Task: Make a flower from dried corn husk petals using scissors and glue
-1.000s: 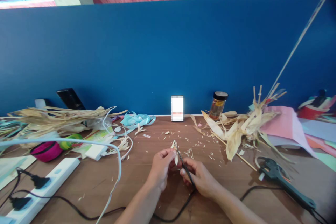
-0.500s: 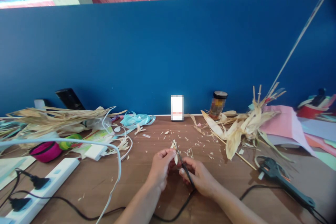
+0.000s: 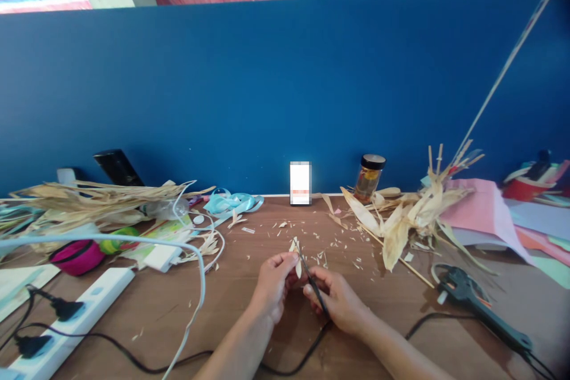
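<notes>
My left hand (image 3: 272, 282) pinches a small pale piece of corn husk (image 3: 295, 252) above the brown table (image 3: 231, 303). My right hand (image 3: 336, 299) is closed around black scissors (image 3: 313, 282). The scissors' blades point up to the husk piece and touch it beside my left fingertips. Both hands sit close together near the table's front middle, with husk trimmings (image 3: 320, 237) scattered just beyond them.
A pile of dried corn husks (image 3: 403, 219) lies right of centre, long dry leaves (image 3: 93, 199) at the left. A black glue gun (image 3: 474, 303) with cord sits at right, a white power strip (image 3: 66, 326) at left. A jar (image 3: 369, 178), blue ribbon (image 3: 231, 202) and pink paper (image 3: 485, 214) stand by the blue wall.
</notes>
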`<state>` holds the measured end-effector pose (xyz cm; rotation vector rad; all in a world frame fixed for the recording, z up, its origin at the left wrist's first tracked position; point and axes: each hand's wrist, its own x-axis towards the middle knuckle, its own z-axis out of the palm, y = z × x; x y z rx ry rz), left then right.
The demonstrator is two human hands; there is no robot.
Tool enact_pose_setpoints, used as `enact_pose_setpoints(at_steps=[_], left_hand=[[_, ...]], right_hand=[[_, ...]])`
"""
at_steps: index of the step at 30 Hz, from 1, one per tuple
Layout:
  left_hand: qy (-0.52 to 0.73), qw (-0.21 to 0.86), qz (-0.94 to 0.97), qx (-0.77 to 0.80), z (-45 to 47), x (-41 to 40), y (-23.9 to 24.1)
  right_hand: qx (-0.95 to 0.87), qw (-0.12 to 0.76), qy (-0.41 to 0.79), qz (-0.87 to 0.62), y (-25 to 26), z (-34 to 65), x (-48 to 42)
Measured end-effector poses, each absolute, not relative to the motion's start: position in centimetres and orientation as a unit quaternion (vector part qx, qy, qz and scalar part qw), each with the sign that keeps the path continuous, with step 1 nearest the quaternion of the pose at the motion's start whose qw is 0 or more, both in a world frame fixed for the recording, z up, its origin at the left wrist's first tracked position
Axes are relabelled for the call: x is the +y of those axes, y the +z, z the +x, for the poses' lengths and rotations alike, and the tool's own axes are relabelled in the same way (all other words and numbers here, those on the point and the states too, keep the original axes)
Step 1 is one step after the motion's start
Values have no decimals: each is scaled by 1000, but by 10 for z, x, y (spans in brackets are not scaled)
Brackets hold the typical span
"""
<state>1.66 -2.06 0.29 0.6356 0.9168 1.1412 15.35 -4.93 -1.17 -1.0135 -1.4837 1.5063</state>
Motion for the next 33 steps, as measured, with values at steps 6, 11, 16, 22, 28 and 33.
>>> enact_pose_setpoints(at_steps=[6, 11, 16, 22, 28, 33], left_hand=[[510, 703, 285, 406, 16, -21, 3], [507, 705, 280, 408, 15, -20, 2], [509, 699, 279, 418, 14, -19, -1], [506, 698, 291, 414, 12, -18, -2], [493, 692, 336, 406, 9, -17, 3], [487, 694, 350, 398, 9, -17, 6]], right_hand=[[-585, 390, 588, -401, -13, 152, -50], [-593, 389, 573, -412, -12, 153, -50], [-602, 390, 561, -413, -8, 154, -52], [-585, 384, 569, -431, -12, 155, -49], [-605, 385, 542, -438, -10, 167, -41], [-627, 361, 541, -429, -2, 170, -43]])
